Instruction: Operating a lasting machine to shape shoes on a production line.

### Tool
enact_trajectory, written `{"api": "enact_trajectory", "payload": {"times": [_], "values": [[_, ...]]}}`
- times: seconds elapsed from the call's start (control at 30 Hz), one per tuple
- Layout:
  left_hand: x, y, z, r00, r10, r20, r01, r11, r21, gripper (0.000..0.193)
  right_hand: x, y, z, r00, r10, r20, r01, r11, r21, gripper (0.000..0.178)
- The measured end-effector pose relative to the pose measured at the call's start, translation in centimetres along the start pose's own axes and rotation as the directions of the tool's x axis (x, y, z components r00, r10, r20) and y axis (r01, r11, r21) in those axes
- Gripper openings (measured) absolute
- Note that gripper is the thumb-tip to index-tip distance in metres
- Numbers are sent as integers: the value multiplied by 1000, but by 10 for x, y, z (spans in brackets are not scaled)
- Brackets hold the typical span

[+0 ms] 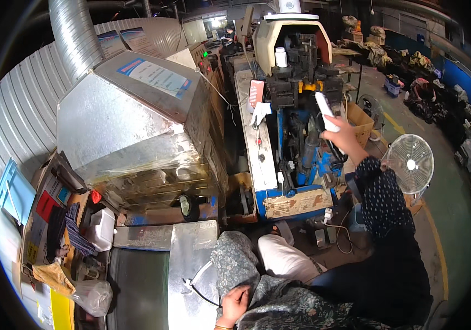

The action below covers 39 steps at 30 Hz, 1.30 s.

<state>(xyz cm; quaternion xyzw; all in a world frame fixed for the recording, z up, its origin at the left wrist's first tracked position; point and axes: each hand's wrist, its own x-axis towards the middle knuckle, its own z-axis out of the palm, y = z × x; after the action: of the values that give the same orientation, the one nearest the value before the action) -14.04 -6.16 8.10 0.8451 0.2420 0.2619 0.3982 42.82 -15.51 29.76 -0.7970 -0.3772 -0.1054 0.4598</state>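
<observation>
White, slim, elongated object (pixel 323 104) was gripped in the right hand (pixel 341 133), before a dark metal machine (pixel 287 94).
Its lower end sat within that hand's closed fingers, which hid part of the machine; the left hand (pixel 235 303) lay half-curled on grey floral fabric (pixel 235 256), and whether it held anything could not be told. A white plastic bottle (pixel 281 58) stood on the machine, near a red-and-white box (pixel 256 93) on a narrow pale ledge (pixel 263 165). Rightward stood a round white fan (pixel 411 164); leftward, a sheet-metal hood (pixel 120 115) above a smooth grey metal surface (pixel 191 250). Dark heaped bundles (pixel 422 102) edged the green floor (pixel 455 231).
</observation>
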Motion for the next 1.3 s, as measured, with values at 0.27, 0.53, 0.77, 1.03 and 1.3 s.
{"api": "enact_trajectory", "payload": {"times": [0.27, 0.53, 0.77, 1.03, 1.3], "values": [[14, 8, 15, 993, 118, 30, -122, 958, 259, 12, 68, 26, 2, 989, 127, 69, -127, 992, -15, 62], [17, 8, 18, 993, 119, 26, -122, 949, 291, 9, 65, 59, -2, 971, 160, 177, -175, 982, 75, 64], [24, 16, 19, 993, 115, 36, -121, 937, 327, 10, 41, 4, 19, 974, 202, 104, -130, 871, -475, 74], [23, 13, 32, 991, 133, 18, -131, 927, 352, 9, 12, 23, 17, 999, 37, -23, -44, 862, -505, 73], [27, 7, 22, 994, 97, 58, -111, 936, 333, 10, 39, 25, 30, 997, 77, -31, -83, 893, -443, 71]]}}
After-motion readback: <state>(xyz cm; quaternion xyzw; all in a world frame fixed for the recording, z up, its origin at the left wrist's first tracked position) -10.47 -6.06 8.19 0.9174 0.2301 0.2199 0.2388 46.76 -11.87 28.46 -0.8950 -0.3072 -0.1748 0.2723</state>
